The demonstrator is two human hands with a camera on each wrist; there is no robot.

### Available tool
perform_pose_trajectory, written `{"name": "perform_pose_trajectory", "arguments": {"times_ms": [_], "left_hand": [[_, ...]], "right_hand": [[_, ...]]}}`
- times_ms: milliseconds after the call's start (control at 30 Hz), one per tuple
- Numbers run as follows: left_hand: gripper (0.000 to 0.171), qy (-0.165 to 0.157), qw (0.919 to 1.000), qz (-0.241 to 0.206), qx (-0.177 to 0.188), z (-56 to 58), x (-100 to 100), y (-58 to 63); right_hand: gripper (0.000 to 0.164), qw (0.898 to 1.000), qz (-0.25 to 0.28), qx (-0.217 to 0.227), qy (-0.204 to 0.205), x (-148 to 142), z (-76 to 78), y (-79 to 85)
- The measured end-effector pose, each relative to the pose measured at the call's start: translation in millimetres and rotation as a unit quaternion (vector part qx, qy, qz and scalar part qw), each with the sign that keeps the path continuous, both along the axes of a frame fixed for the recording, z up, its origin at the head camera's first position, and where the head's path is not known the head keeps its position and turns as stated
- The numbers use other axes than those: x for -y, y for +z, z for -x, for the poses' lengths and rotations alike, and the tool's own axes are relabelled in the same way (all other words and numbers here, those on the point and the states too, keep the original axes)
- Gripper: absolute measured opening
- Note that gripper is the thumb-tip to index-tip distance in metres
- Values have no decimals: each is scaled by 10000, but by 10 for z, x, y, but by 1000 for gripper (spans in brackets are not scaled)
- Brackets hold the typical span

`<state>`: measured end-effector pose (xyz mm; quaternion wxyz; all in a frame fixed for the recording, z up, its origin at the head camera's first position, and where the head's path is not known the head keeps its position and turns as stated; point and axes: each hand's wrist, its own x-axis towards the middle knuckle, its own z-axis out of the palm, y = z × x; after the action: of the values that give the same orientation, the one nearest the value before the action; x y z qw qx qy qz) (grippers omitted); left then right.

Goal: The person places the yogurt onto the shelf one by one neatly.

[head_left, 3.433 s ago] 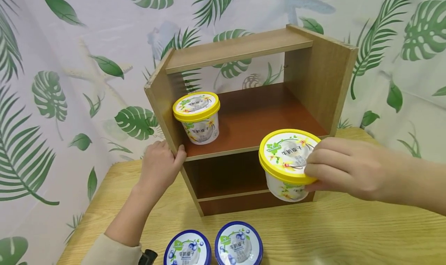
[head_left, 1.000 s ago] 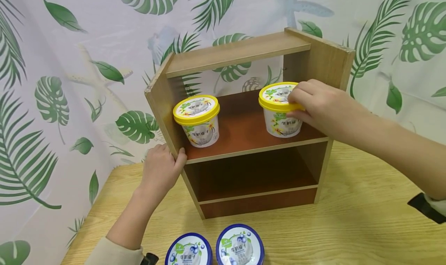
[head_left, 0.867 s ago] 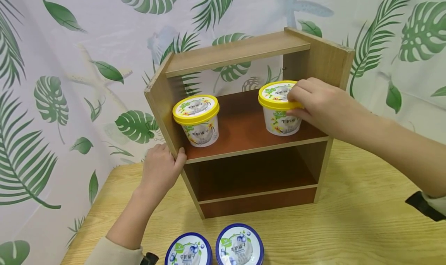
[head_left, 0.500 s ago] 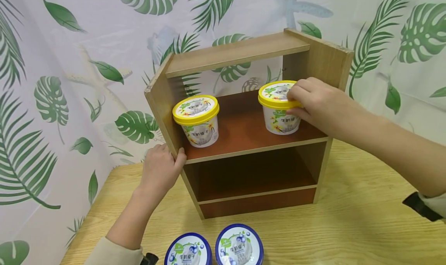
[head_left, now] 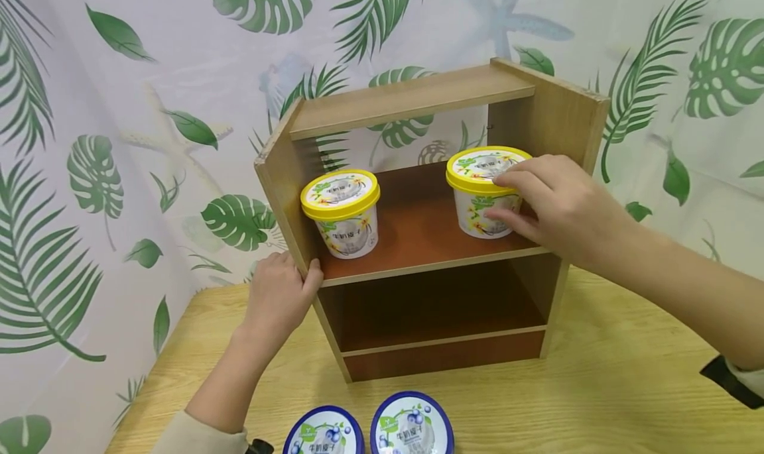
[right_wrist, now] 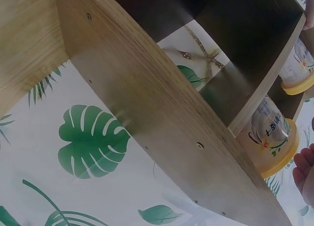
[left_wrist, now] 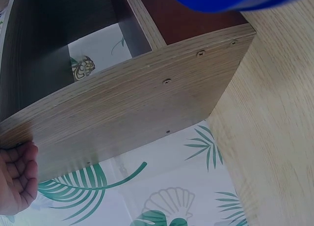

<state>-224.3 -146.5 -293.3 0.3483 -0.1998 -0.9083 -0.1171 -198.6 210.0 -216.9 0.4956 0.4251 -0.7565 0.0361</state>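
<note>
A small wooden shelf unit (head_left: 444,344) stands on the table with two yellow-lidded tubs upright on its middle shelf. The left tub (head_left: 349,235) sits against the left side panel. My left hand (head_left: 277,295) grips that panel's front edge, thumb on the shelf's front and fingers along the outer side, as the left wrist view shows. At the right end stands the other tub (head_left: 474,209). My right hand (head_left: 564,205) is beside it, thumb and fingers spread apart around its right front. In the right wrist view, the fingers (right_wrist: 301,172) show a gap from that tub's lid.
Two blue-lidded tubs, one on the left (head_left: 325,434) and one on the right (head_left: 412,427), stand on the wooden table (head_left: 627,374) in front of the unit. A leaf-patterned cloth (head_left: 179,63) hangs behind. The unit's lower compartment (head_left: 436,301) is dark inside.
My right hand has brought the second yellow-lidded tub up onto the middle shelf, and its fingers have now loosened from the lid. The left hand keeps its hold on the panel.
</note>
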Motion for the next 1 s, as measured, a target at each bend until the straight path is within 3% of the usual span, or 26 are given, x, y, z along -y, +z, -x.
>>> {"name": "perform_pose_trajectory", "arguments": {"times_ms": [367, 700, 1000], "left_hand": [[26, 74, 9999, -7, 107, -15, -5, -4], [27, 73, 9999, 85, 29, -15, 5, -10], [28, 109, 9999, 68, 22, -7, 1, -7]], "right_hand": [[46, 9944, 269, -450, 923, 160, -101, -91], [41, 9873, 230, -824, 1341, 366, -297, -79], [40, 9844, 178, -785, 1563, 515, -507, -87]]}}
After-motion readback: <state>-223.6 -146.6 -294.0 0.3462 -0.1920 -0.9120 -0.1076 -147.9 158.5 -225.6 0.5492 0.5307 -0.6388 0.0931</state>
